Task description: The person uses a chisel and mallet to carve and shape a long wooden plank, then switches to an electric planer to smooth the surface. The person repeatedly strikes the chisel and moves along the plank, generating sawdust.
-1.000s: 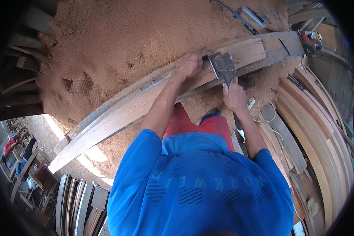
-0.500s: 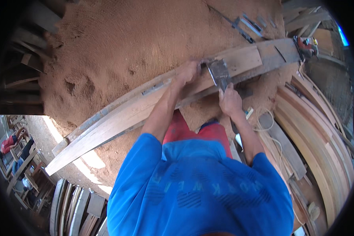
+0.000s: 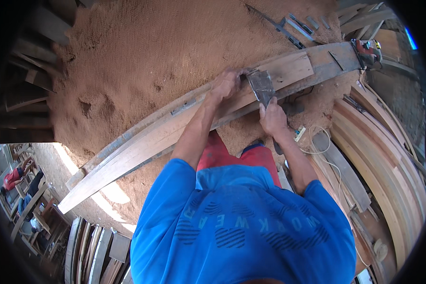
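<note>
A long, tapering pale board [image 3: 146, 142] lies across a narrow curved bench [image 3: 333, 59] in front of me. My left hand [image 3: 226, 84] rests over the board, fingers curled round something small and dark whose end pokes out toward the right. Closed on a handle is my right hand [image 3: 273, 117], with a cleaver-like tool [image 3: 262, 86] in it. The tool's broad, dark, rectangular blade lies over the board, just right of my left hand. Part of its handle shows below my right hand.
Sawdust [image 3: 175, 42] covers the ground beyond the bench, with a square and several hand tools [image 3: 293, 31] on it. A red power tool [image 3: 368, 51] sits at the bench's right end. Curved planks [image 3: 378, 161] and a white cord [image 3: 333, 165] lie right. People [image 3: 23, 184] are far left.
My right hand has shifted slightly left and down, and the blade has turned a little. My left hand stays in nearly the same place.
</note>
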Demonstrator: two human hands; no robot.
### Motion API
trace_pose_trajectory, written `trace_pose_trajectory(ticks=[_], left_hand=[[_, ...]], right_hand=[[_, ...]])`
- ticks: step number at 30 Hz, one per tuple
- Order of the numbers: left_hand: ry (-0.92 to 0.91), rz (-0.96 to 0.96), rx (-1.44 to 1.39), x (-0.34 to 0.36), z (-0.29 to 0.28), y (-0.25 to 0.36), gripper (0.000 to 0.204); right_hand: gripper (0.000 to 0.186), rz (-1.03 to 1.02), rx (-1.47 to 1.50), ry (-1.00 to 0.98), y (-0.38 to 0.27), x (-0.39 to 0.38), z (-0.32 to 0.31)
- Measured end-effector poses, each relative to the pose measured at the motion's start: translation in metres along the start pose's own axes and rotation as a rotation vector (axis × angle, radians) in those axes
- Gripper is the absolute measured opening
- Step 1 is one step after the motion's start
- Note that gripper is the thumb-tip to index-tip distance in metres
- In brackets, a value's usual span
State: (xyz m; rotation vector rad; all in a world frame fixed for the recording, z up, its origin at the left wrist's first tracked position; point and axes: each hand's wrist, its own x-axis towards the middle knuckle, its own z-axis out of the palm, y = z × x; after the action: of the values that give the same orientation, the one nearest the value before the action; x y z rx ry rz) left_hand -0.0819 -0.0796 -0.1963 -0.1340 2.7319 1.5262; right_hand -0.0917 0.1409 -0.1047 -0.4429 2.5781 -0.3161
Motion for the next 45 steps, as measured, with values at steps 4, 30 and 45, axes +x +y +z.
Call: trace_pose_trajectory(ticks=[4,30,45], left_hand=[[-0.001,-0.055,-0.138,0.025,-0.014,-0.005,0.044],[-0.077,-0.137,0.396,-0.001,-0.009,0.082,0.090],[-0.038,0.063,0.857,-0.008,0.066,0.093,0.099]], right_hand=[[0.047,-0.019,0.004,-0.033,0.000,0.000,-0.021],[0.030,0.219,0.777,0.035,0.050,-0.072,0.010],[0.026,0.847,1.768,0.151,0.128,-0.165,0.177]])
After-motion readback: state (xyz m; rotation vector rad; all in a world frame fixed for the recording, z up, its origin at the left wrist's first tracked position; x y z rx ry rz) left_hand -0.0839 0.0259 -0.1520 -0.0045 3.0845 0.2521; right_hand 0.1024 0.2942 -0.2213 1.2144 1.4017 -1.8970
